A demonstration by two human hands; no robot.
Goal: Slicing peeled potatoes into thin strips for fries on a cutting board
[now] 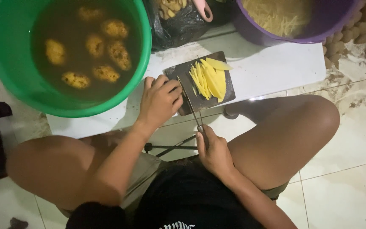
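Right hand (214, 154) grip closed round knife (191, 101) handle, blade lying along left edge of yellow potato slices (210, 78). Left hand (159, 101) fingers curled, knuckles down on dark cutting board (229, 91), holding nothing. Slices fanned flat on board, thin, pale yellow, partly cut into sticks. Board rests on white slab (272, 70) on tiled floor (352, 169). Purple tub (250, 29) holds finished strips; green tub (5, 51) holds whole peeled potatoes (106, 51) in murky water, so plenty left.

Round green plastic tub (9, 63) holding peeled potatoes (115, 29) in brownish water; purple plastic bucket (250, 29) of potato shreds beyond my board.
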